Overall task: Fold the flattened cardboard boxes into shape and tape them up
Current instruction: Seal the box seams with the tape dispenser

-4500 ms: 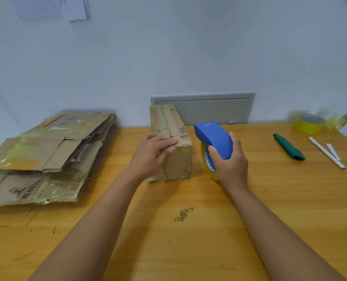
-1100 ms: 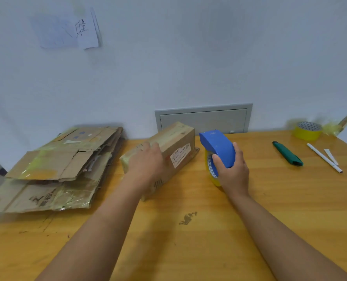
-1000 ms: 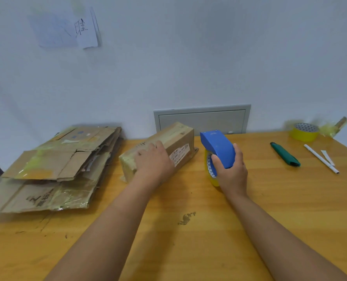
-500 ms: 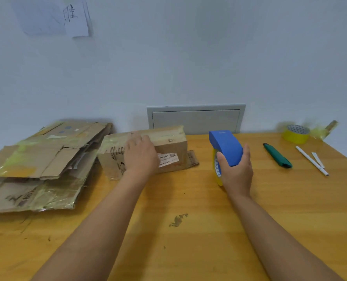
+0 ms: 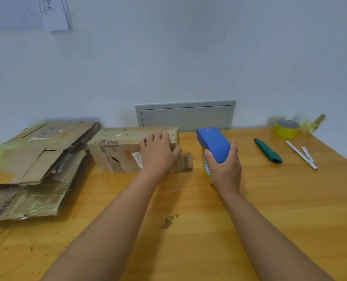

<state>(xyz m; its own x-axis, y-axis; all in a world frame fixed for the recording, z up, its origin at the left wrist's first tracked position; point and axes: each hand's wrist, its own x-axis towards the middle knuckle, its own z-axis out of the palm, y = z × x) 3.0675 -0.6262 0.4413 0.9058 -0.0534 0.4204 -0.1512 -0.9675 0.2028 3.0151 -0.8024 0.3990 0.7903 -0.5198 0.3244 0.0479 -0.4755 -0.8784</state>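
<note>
A folded-up cardboard box [image 5: 116, 151] lies lengthways across the wooden table [image 5: 189, 230], its long side facing me, with a loose flap sticking out at its right end. My left hand [image 5: 158, 153] rests on the box's right end, fingers over the top edge and thumb at the right side. My right hand [image 5: 223, 167] grips a blue tape dispenser [image 5: 212, 144] with a yellow tape roll, standing on the table just right of the box. A stack of flattened cardboard boxes [image 5: 28, 165] lies at the left.
A yellow tape roll [image 5: 286, 128] sits at the far right by the wall. A green utility knife [image 5: 268, 151] and a white pen [image 5: 300, 155] lie right of the dispenser. A grey wall panel [image 5: 185, 116] is behind the box.
The box has been turned from pointing away from me to lying sideways and pushed left against the flat stack. My left hand slid to its right end. The dispenser stayed in my right hand.
</note>
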